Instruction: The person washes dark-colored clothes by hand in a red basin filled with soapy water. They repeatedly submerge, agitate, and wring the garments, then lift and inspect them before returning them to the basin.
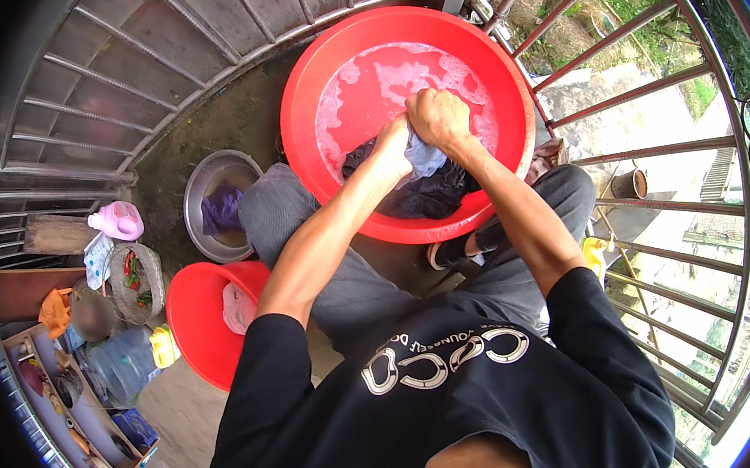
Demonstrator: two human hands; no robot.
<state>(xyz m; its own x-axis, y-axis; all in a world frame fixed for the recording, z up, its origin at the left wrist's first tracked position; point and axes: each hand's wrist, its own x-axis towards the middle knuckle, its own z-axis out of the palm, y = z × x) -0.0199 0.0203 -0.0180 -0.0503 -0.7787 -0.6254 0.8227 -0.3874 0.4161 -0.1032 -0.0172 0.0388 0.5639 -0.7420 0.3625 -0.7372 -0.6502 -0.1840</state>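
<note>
A large red plastic basin (306, 107) stands before me with sudsy water in it. Over its middle my left hand (392, 147) and my right hand (437, 118) are close together, both closed on a light blue-grey wet cloth (425, 157). The fingertips of both are largely hidden by the hands themselves. Dark wet clothes (426, 195) lie in the basin just below the cloth, at the side nearest me, partly under the water.
A metal basin (193, 208) holding purple cloth and a tilted red tub (196, 325) with pale cloth stand at left. Nearby are a pink detergent bottle (120, 220), a mesh basket (155, 282) with red peppers and a large clear water bottle (119, 362). Metal railings (672, 205) curve around me.
</note>
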